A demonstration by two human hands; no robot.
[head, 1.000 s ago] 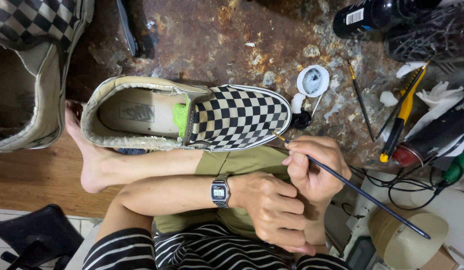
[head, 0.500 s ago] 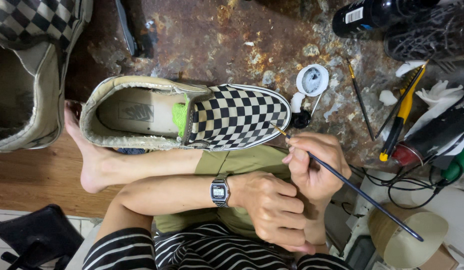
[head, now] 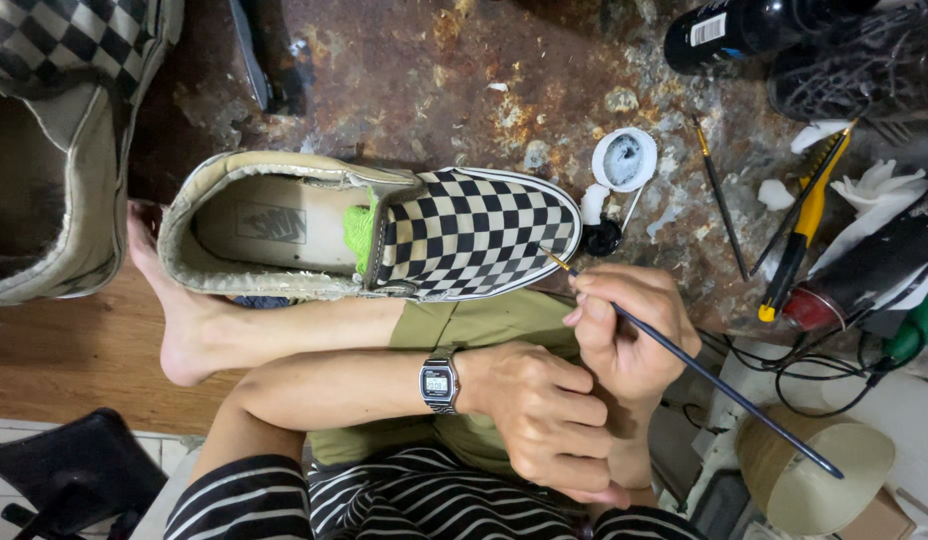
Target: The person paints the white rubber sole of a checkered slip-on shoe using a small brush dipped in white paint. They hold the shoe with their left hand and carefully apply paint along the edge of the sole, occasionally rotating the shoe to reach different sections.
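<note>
A black-and-white checkered slip-on shoe (head: 464,235) rests on my bent leg, its toe pointing right, with a green wad tucked inside. My right hand (head: 629,325) pinches a thin dark-handled paintbrush (head: 724,385). The brush tip touches the shoe's white sole edge near the toe. My left hand (head: 544,410), a digital watch on its wrist, is wrapped around my right wrist and forearm, steadying it.
A small white cap of paint (head: 624,158) and a black cap (head: 602,238) sit just right of the toe. A second brush (head: 719,195), yellow-handled tools (head: 804,225), a black bottle (head: 744,25) and cables lie at right. The matching shoe (head: 54,140) stands far left.
My right hand has barely shifted. The brush tip has crept slightly along the sole edge at the toe. My left hand stays put.
</note>
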